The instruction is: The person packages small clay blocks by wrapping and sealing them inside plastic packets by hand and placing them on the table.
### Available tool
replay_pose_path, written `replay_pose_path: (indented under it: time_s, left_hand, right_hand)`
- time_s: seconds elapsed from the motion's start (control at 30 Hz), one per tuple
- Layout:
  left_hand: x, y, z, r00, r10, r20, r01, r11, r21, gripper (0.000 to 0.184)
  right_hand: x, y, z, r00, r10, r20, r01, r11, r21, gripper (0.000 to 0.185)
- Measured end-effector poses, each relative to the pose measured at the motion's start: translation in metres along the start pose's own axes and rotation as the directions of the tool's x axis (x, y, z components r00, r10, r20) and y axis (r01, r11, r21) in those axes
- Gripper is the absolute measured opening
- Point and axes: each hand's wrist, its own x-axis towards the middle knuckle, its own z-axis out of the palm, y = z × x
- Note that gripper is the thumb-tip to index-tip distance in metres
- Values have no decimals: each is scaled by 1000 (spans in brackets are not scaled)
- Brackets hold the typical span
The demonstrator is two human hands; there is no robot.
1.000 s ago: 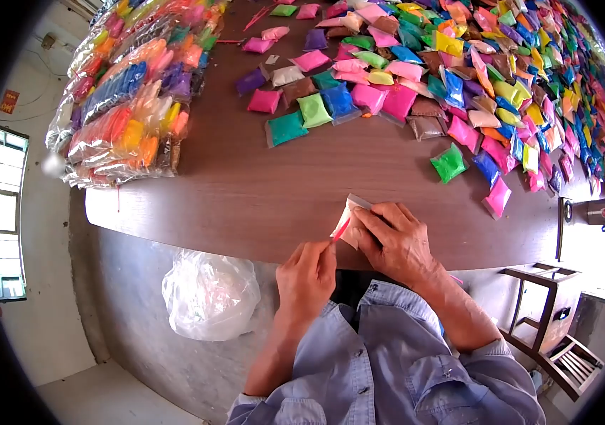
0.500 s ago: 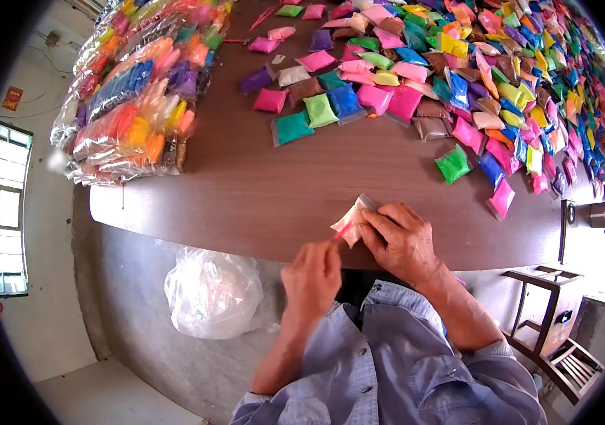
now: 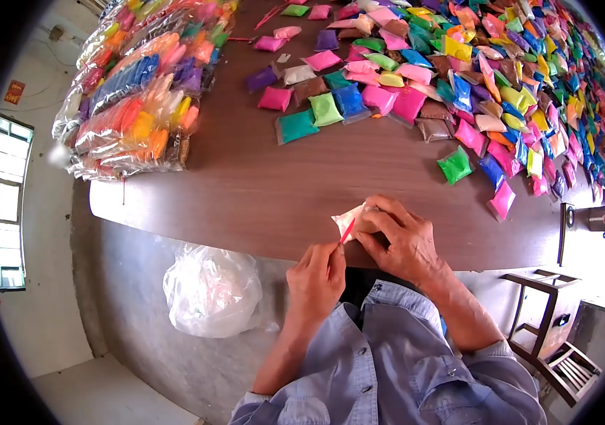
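A small cream-coloured packet (image 3: 340,220) is at the table's front edge, its right side pinched between the thumb and fingers of my right hand (image 3: 409,244). My left hand (image 3: 315,275) is closed around a thin pink stick-like tool (image 3: 348,230), whose pointed end lies over the face of the packet. Most of the tool is hidden in my fingers. I cannot tell whether its tip presses into the packet or only rests on it.
Many coloured packets (image 3: 409,104) lie loose across the table's far and right side. Clear bags of bundled packets (image 3: 136,120) are stacked at the left of the brown table (image 3: 245,191). Below are a clear plastic bag (image 3: 210,294) on the floor and a wooden stool (image 3: 547,312).
My left hand has moved slightly right, and the pink tool now stands more upright over the packet. My right hand stays on the packet with its fingers slightly shifted.
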Motion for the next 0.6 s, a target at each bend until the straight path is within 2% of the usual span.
replay_pose_path:
  time_s: [0.07, 0.1, 0.13, 0.2, 0.23, 0.47, 0.53, 0.57, 0.6]
  left_hand:
    - [1, -7, -4, 1000, 12, 9, -13, 996, 89, 5]
    - [2, -11, -8, 999, -50, 13, 48, 992, 112, 6]
    - [4, -17, -12, 999, -49, 12, 47, 992, 113, 6]
    - [8, -28, -18, 996, -74, -44, 79, 986, 144, 6]
    - [9, -26, -21, 989, -135, -58, 140, 985, 100, 7]
    - [11, -15, -18, 990, -132, -50, 134, 990, 51, 6]
    - [12, -15, -11, 995, -101, -1, 101, 993, 59, 6]
    - [12, -11, -10, 985, -164, 45, 161, 985, 63, 8]
    - [12, -15, -11, 986, -164, 41, 162, 985, 66, 8]
  right_hand:
    - [-2, 1, 2, 1000, 13, 8, -13, 1000, -12, 25]
    - [-2, 2, 3, 1000, 27, 13, -27, 999, -25, 27]
    - [-2, 2, 3, 1000, 26, 12, -26, 999, -24, 27]
    - [-3, 2, 3, 999, 24, 29, -23, 998, -50, 31]
    - [-2, 1, 3, 999, 24, 29, -23, 999, -47, 31]
    - [-2, -4, -1, 998, 48, 48, -46, 997, -54, 41]
    - [-2, -3, 0, 998, 52, 45, -49, 997, -52, 42]
    - [-4, -2, 1, 998, 60, 32, -58, 997, -58, 42]
    - [-5, -1, 2, 997, 70, 19, -69, 995, -65, 42]
